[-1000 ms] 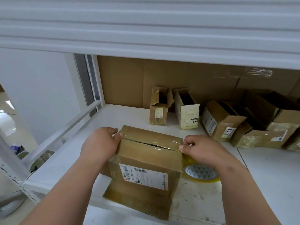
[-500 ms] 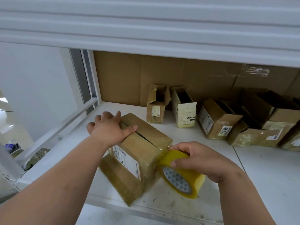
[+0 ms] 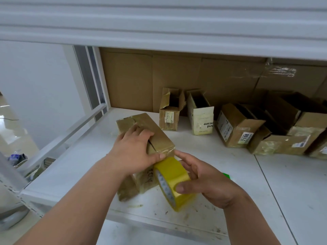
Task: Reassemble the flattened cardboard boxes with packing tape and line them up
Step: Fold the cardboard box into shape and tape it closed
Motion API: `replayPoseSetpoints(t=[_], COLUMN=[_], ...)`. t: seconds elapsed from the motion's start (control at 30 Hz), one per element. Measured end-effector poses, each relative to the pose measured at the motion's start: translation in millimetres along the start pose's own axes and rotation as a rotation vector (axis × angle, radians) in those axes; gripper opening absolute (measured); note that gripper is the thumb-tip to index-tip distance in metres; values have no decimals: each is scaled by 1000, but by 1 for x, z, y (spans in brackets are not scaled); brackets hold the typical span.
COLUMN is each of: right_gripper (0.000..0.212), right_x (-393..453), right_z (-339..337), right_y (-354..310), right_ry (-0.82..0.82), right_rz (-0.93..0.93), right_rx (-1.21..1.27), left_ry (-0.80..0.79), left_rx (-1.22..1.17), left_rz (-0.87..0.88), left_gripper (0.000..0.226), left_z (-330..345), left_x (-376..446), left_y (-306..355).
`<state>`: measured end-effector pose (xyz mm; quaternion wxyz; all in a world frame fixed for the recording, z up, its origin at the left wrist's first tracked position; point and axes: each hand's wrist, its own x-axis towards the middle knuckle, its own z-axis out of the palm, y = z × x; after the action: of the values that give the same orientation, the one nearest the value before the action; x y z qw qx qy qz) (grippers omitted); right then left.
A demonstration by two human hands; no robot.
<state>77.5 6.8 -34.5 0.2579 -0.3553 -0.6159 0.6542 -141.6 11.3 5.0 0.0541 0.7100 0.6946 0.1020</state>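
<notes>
A white shelf surface (image 3: pixel 230 174) fills the lower and middle frame, under a white ribbed panel (image 3: pixel 159 23) that spans the top. Flat brown cardboard sheets (image 3: pixel 194 80) line the back of the shelf. In front of them, from centre to right edge, stands a row of open boxes (image 3: pixel 235 124) with their mouths up or tilted; a box labelled "7108" (image 3: pixel 245 137) sits right of centre. At centre, the cardboard box being taped (image 3: pixel 159 137) stands on the shelf, turned at an angle, its top flaps meeting at a dark seam. The left hand (image 3: pixel 134 152) lies palm-down over that seam, fingers spread, thumb at the box's near right corner. Just below and touching that corner, a yellow roll of packing tape (image 3: pixel 174 177) stands on edge, gripped by the right hand (image 3: pixel 207 181), thumb across its face and fingers curled behind. A small green object (image 3: pixel 226 175) shows beyond the right hand.
</notes>
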Motion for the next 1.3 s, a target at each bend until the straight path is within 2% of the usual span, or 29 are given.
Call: replayPoseSetpoints(t=[0.07,0.17,0.27,0.47,0.6,0.77,0.93,1.0,1.07,1.17,1.3], right_gripper=[85,64,46,58,43,38,12,12,13,13,12], right_x=[4,10,10,10,8,2,2,3,2,2,2], right_z=[11,28,35,41,47,50,60,62,62,59,56], right_y=[5,15,25,42,54,50,46,46,45,44,40], right_ry=[14,63,28,26,49,129,266,292,292,284,245], right_rz=[-4,-6,-16,-42,-30,-22,-38,-42,-46,-41,-51], right_rx=[15,50,79,132,44,7,-173,-186,-165,-172,-146], left_ry=[75,163,188,196,205,216,402,458,441,416,466], left_rx=[8,4,-14,-33,-80,-89,-25,1,0,-139,-456], left_rz=[-5,19,37,43,12,41,-7,-40,-32,-86,-183], left_gripper=[71,60,56,50,40,35,33,32,38,49,44], left_z=[2,11,14,14,14,18,26,28,32,34,35], left_x=[1,3,3,0,-3,2,0,-3,-7,-15,-27], left_y=[-3,-9,-15,-17,-17,-23,-22,-20,-22,-25,-19])
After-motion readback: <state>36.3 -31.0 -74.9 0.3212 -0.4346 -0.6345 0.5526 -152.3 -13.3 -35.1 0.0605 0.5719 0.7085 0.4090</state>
